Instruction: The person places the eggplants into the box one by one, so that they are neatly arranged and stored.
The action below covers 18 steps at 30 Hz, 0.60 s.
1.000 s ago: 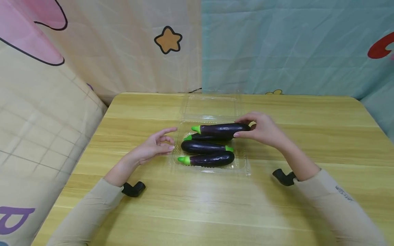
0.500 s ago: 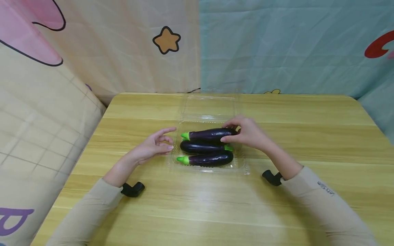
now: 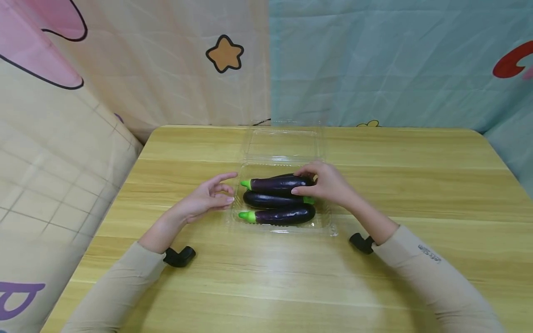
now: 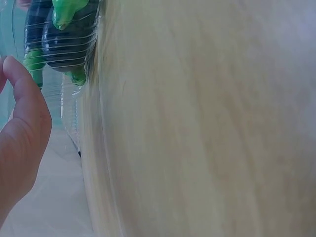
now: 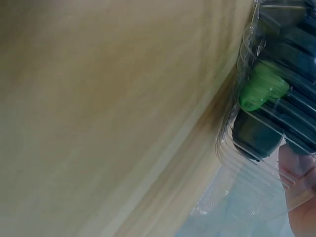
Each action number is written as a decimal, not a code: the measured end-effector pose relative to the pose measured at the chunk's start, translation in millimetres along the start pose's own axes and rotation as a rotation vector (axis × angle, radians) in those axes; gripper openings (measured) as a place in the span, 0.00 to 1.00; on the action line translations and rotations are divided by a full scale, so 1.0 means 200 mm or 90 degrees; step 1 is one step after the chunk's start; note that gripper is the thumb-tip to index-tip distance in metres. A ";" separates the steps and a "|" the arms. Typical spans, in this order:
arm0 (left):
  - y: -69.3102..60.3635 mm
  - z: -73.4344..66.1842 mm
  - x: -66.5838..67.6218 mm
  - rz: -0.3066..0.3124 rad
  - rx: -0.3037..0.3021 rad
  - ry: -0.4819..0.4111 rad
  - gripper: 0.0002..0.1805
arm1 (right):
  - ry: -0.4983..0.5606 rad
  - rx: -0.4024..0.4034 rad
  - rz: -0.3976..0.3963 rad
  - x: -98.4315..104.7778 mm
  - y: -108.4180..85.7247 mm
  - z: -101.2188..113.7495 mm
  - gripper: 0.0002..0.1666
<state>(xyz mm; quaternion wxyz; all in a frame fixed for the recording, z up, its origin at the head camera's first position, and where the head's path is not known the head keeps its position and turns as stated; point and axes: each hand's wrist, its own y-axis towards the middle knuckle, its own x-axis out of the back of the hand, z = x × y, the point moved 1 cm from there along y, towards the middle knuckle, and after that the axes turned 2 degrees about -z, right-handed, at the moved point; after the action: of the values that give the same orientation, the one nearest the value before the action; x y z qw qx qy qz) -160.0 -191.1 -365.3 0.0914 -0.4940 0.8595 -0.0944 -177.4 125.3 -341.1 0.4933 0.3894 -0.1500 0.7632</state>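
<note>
In the head view a clear plastic clamshell container point(image 3: 325, 224) lies open on the table with several dark purple eggplants in it. My right hand point(image 3: 326, 182) pinches the blunt end of one eggplant point(image 3: 272, 185) between thumb and fingers. That eggplant lies over the rear eggplant point(image 3: 285, 175), mostly covering it. In front of it are a middle eggplant point(image 3: 270, 200), its green stem to the right, and a front eggplant point(image 3: 287, 215), its stem to the left. My left hand point(image 3: 206, 199) is beside the container's left edge, index finger extended; whether it touches is unclear.
The container's transparent lid point(image 3: 285, 143) is folded back toward the far edge of the wooden table point(image 3: 266, 286). A patterned curtain point(image 3: 354, 64) hangs behind. A black wrist mount point(image 3: 180, 256) sits at each sleeve cuff.
My right hand has moved left and toward me, bringing its eggplant lower, from over the container's right rear down among the others. My left hand has stayed still.
</note>
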 end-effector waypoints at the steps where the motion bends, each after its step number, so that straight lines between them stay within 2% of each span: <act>1: 0.00 0.00 0.00 -0.001 0.000 0.001 0.39 | 0.001 -0.002 -0.002 0.00 0.00 0.00 0.26; 6: 0.00 -0.01 0.00 -0.002 0.001 0.002 0.39 | 0.004 -0.009 -0.005 -0.01 0.01 0.00 0.26; 18: 0.00 0.00 0.00 0.006 0.000 -0.005 0.40 | -0.004 0.019 0.008 -0.01 -0.01 -0.01 0.27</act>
<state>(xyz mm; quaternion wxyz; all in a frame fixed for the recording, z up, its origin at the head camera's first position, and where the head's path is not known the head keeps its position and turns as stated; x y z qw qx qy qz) -159.6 -191.6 -364.2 0.0951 -0.4903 0.8614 -0.0922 -176.6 125.5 -343.9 0.4825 0.3983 -0.1427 0.7669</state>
